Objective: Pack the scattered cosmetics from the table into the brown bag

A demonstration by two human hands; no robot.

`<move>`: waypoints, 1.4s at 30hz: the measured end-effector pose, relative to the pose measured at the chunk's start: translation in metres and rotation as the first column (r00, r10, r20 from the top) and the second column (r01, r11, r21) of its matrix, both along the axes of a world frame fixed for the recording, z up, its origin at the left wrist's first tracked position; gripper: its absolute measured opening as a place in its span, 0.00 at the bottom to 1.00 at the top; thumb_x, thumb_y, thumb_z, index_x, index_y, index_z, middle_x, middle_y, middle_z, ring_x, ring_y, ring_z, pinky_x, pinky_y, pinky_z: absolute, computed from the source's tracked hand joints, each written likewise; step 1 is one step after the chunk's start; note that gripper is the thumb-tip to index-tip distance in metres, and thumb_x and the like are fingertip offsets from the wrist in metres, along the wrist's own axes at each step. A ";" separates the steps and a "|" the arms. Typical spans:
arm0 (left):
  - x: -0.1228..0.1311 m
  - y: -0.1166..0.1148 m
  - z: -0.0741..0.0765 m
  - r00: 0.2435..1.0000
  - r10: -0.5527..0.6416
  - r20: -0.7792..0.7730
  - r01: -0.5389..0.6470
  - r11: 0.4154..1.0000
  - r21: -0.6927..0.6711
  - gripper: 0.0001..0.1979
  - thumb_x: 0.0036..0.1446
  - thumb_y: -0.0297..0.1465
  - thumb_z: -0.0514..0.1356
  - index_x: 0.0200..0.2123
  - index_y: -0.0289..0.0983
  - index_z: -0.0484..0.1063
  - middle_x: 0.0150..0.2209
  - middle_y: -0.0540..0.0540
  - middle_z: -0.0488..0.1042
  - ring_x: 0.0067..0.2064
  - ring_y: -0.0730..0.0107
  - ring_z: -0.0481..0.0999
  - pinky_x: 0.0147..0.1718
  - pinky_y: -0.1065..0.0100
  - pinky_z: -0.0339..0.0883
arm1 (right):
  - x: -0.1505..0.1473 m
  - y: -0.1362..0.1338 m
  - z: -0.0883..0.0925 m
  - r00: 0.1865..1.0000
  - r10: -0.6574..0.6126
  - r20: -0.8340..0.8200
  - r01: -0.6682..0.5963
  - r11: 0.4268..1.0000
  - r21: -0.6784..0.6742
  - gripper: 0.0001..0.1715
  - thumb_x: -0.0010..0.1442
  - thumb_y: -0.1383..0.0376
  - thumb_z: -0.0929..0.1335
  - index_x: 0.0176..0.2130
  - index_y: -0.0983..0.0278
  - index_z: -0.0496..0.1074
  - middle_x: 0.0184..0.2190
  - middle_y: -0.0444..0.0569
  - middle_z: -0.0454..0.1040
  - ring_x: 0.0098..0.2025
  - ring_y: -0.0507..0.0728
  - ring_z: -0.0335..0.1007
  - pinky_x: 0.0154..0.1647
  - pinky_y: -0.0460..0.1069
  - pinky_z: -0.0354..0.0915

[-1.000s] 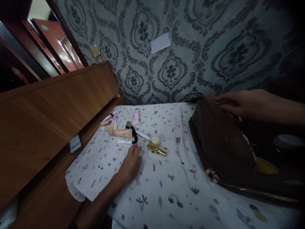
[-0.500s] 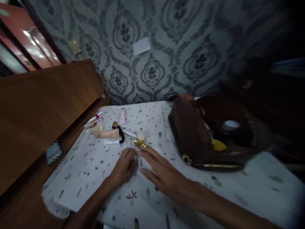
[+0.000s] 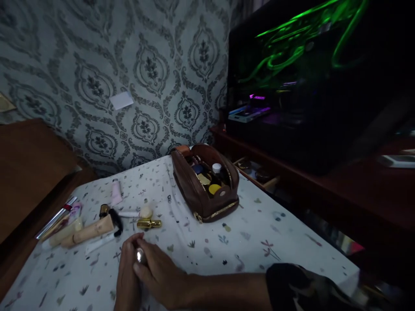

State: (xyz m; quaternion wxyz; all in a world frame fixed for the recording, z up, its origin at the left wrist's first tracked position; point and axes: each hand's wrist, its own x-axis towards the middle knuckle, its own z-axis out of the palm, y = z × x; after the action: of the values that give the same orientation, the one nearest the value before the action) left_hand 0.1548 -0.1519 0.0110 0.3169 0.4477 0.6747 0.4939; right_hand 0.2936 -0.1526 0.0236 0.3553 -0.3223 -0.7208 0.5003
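Observation:
My left hand (image 3: 126,270) and my right hand (image 3: 164,272) are pressed together low over the cloth-covered table. Between them shows a small shiny silver object (image 3: 139,255) with a rounded end; its kind cannot be made out. My right thumb and forefinger close around it, while the left fingers are curled along its other side. Just beyond my fingertips lies a gold tube (image 3: 149,223), apart from both hands. Behind that are a round cream-coloured item (image 3: 145,211) and a thin white stick (image 3: 129,214).
Left on the table are a beige squeeze tube (image 3: 87,232), a pink tube (image 3: 116,192), a gold-brown cap (image 3: 104,210) and several slim cosmetics (image 3: 56,218). An unzipped brown toiletry bag (image 3: 186,190) full of items stands farther back. A green-lit computer case (image 3: 292,86) is at right.
The view has swung right, bringing the whole bag and the computer case into sight. My hands have closed together nearer me, around the silver object; my right fingers are away from the gold tube.

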 end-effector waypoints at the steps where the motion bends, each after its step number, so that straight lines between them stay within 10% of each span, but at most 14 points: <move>1: 0.003 0.001 0.003 1.000 0.012 0.006 -0.012 1.000 0.003 0.34 0.58 0.61 0.50 0.48 0.39 0.73 0.53 0.42 0.75 0.58 0.51 0.71 0.59 0.50 0.64 | 0.000 0.000 -0.001 0.999 -0.036 -0.018 0.036 0.999 0.003 0.31 0.68 0.61 0.61 0.66 0.71 0.59 0.65 0.63 0.64 0.67 0.63 0.59 0.69 0.60 0.55; 6: 0.006 0.005 0.009 0.983 0.082 0.162 -0.094 0.993 0.070 0.30 0.52 0.58 0.58 0.42 0.38 0.74 0.46 0.43 0.78 0.49 0.55 0.78 0.47 0.59 0.72 | -0.003 0.004 -0.009 0.982 -0.179 -0.056 0.182 0.982 0.053 0.18 0.65 0.68 0.61 0.54 0.66 0.69 0.53 0.58 0.73 0.58 0.61 0.67 0.61 0.58 0.62; 17: 0.009 0.014 0.004 0.986 0.098 0.132 -0.114 0.986 0.120 0.29 0.51 0.58 0.59 0.39 0.38 0.74 0.42 0.43 0.79 0.47 0.55 0.78 0.45 0.59 0.73 | 0.002 0.008 -0.013 0.989 -0.111 -0.093 0.117 0.991 0.062 0.20 0.63 0.66 0.62 0.54 0.67 0.67 0.51 0.58 0.75 0.53 0.62 0.71 0.56 0.58 0.66; 24: 0.005 0.021 0.005 0.981 0.098 0.166 -0.107 0.993 0.047 0.27 0.51 0.57 0.59 0.38 0.40 0.74 0.41 0.45 0.80 0.44 0.56 0.80 0.42 0.59 0.73 | 0.001 0.011 -0.023 0.997 -0.014 0.078 0.003 0.991 0.133 0.40 0.49 0.69 0.69 0.61 0.70 0.64 0.58 0.63 0.71 0.60 0.67 0.66 0.61 0.58 0.63; 31: 0.011 0.024 0.009 0.987 0.078 0.141 -0.087 0.995 0.053 0.18 0.51 0.52 0.60 0.34 0.44 0.74 0.37 0.48 0.80 0.47 0.51 0.79 0.40 0.59 0.74 | 0.002 0.016 -0.019 0.988 -0.062 0.143 0.042 0.989 0.141 0.31 0.53 0.64 0.70 0.56 0.66 0.68 0.53 0.60 0.75 0.53 0.68 0.71 0.54 0.59 0.67; 42: 0.035 0.036 0.034 0.943 0.038 0.330 -0.042 0.999 0.007 0.35 0.39 0.63 0.65 0.38 0.40 0.72 0.35 0.47 0.79 0.37 0.59 0.79 0.36 0.62 0.74 | 0.009 0.023 -0.009 0.959 -0.143 -0.246 0.115 0.985 -0.126 0.44 0.47 0.69 0.73 0.62 0.62 0.62 0.54 0.54 0.74 0.54 0.62 0.72 0.53 0.54 0.66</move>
State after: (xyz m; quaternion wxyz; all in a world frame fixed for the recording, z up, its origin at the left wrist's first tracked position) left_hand 0.1902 -0.1161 0.0447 0.4120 0.3473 0.6176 0.5728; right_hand 0.3031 -0.1297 0.0147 0.4580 -0.3210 -0.6183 0.5522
